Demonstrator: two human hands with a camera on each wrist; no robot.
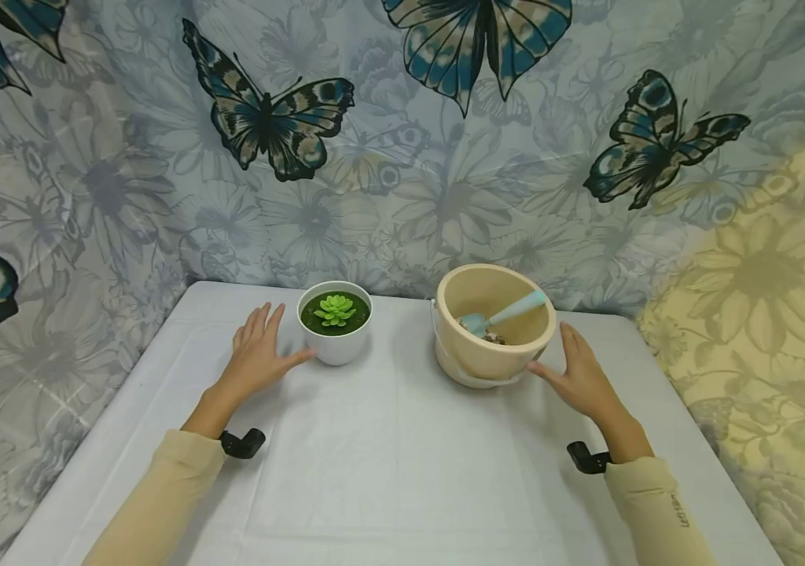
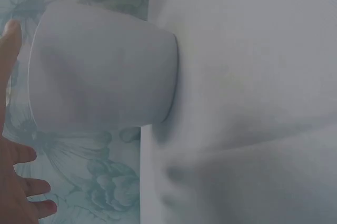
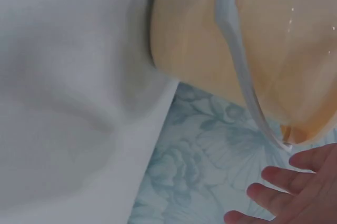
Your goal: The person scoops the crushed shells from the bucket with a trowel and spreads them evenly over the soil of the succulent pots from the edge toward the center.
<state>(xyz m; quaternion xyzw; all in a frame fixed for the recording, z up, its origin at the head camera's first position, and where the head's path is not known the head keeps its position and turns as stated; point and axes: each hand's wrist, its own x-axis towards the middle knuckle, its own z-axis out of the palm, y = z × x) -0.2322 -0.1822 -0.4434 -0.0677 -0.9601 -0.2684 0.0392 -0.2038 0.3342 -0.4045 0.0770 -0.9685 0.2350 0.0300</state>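
A white pot (image 1: pixel 337 347) with a green succulent (image 1: pixel 335 310) in it stands near the back of the table. My left hand (image 1: pixel 259 354) is just left of it, fingers spread and thumb tip right at the pot's side; the left wrist view shows the pot (image 2: pixel 105 71) upright beside that hand. To the right stands a cream bucket (image 1: pixel 473 358) with a white handle (image 3: pixel 243 71) hanging down its front. Inside it lean a light blue toy shovel (image 1: pixel 516 308) and some small pebble-like bits (image 1: pixel 493 338). My right hand (image 1: pixel 582 373) is at the bucket's right side, fingers extended, thumb by the rim.
A white cloth covers the table (image 1: pixel 388 472). Behind it hangs a curtain (image 1: pixel 402 204) printed with flowers and large butterflies, reaching down to the table's back edge. Each wrist wears a small black camera, one on the left (image 1: pixel 243 444) and one on the right (image 1: pixel 589 458).
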